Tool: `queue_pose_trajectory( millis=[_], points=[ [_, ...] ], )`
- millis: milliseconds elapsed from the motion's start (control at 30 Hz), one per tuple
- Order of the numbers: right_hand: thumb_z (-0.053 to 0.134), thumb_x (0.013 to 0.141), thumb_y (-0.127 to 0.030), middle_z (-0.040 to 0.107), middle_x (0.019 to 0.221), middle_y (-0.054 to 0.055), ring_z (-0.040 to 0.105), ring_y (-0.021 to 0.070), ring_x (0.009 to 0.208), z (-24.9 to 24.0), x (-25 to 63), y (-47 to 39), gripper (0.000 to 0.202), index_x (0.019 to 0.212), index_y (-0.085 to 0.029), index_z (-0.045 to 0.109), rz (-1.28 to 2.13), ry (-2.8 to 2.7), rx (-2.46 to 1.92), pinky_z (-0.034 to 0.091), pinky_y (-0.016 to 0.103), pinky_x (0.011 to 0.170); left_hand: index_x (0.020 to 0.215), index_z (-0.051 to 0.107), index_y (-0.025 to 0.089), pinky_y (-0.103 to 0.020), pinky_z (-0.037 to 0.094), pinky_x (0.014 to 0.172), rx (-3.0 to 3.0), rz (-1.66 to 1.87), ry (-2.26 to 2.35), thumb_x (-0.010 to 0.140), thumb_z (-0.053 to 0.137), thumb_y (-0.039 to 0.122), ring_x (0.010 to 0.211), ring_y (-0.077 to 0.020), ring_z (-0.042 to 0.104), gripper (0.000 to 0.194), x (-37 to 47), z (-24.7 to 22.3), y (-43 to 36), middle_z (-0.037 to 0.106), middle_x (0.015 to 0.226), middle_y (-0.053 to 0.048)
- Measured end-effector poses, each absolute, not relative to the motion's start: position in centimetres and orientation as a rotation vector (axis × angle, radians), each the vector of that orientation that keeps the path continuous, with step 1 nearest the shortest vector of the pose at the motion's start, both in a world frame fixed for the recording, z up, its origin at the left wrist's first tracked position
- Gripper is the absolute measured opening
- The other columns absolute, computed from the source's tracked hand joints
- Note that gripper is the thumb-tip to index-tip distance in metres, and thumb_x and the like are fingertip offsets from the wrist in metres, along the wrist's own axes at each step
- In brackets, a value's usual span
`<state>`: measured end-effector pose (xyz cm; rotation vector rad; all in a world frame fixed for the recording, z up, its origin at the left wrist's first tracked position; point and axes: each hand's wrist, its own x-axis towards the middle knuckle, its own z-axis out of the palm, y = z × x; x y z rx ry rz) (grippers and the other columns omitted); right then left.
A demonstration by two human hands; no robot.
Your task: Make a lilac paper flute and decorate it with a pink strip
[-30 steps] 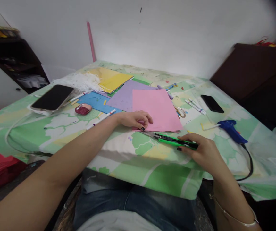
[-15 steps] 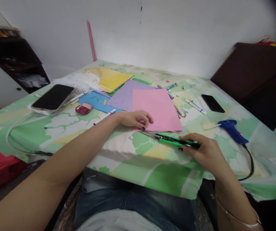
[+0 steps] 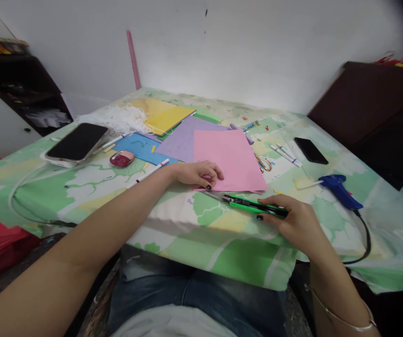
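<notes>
A pink sheet of paper (image 3: 231,159) lies in the middle of the table, over part of a purple sheet (image 3: 185,139). At its near left corner my left hand (image 3: 201,174) is closed on the paper, fingers curled and thumb at the edge. My right hand (image 3: 297,222) grips a green and black utility knife (image 3: 245,203) from the right. The knife's blade is out and points left, its tip by the paper's near edge close to my left thumb. Whether the blade is within a fold cannot be made out.
Gold-handled scissors (image 3: 265,163) and several markers (image 3: 285,155) lie right of the paper. A blue glue gun (image 3: 341,192) with a cord and a black phone (image 3: 311,150) are farther right. Another phone (image 3: 78,142), white yarn (image 3: 113,122) and a yellow pad (image 3: 169,114) are at left.
My right hand has moved slightly left with the utility knife, bringing the blade's tip farther along the paper's near edge. My left hand stays in place.
</notes>
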<state>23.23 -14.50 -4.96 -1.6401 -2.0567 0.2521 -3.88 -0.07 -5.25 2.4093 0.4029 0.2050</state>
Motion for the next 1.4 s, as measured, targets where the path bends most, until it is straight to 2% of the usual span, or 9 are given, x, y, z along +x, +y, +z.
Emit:
queue_pose_trajectory(
  millis=[800,1400],
  points=[
    [0.062,0.074,-0.025,0.071,0.093,0.005,0.066,0.0231,0.085,-5.22,22.55,-14.76,0.021,0.093,-0.021,0.069,0.255,-2.085,-1.616,0.049,0.032,0.072,0.071,0.06,0.017,-0.038,0.037,0.093,2.404,0.2,0.393,0.08,0.053,0.019,0.111,-0.0222,0.046,0.012,-3.89,-5.34,0.05,0.054,0.121,-0.011],
    [0.063,0.072,-0.025,0.071,0.091,0.004,0.067,0.0216,0.083,-5.31,22.63,-14.86,0.021,0.092,-0.022,0.069,0.236,-2.095,-1.587,0.05,0.03,0.071,0.073,0.061,0.017,-0.037,0.037,0.093,2.396,0.219,0.39,0.079,0.054,0.017,0.11,-0.0216,0.046,0.01,-3.98,-5.5,0.11,0.054,0.121,-0.01]
  ],
)
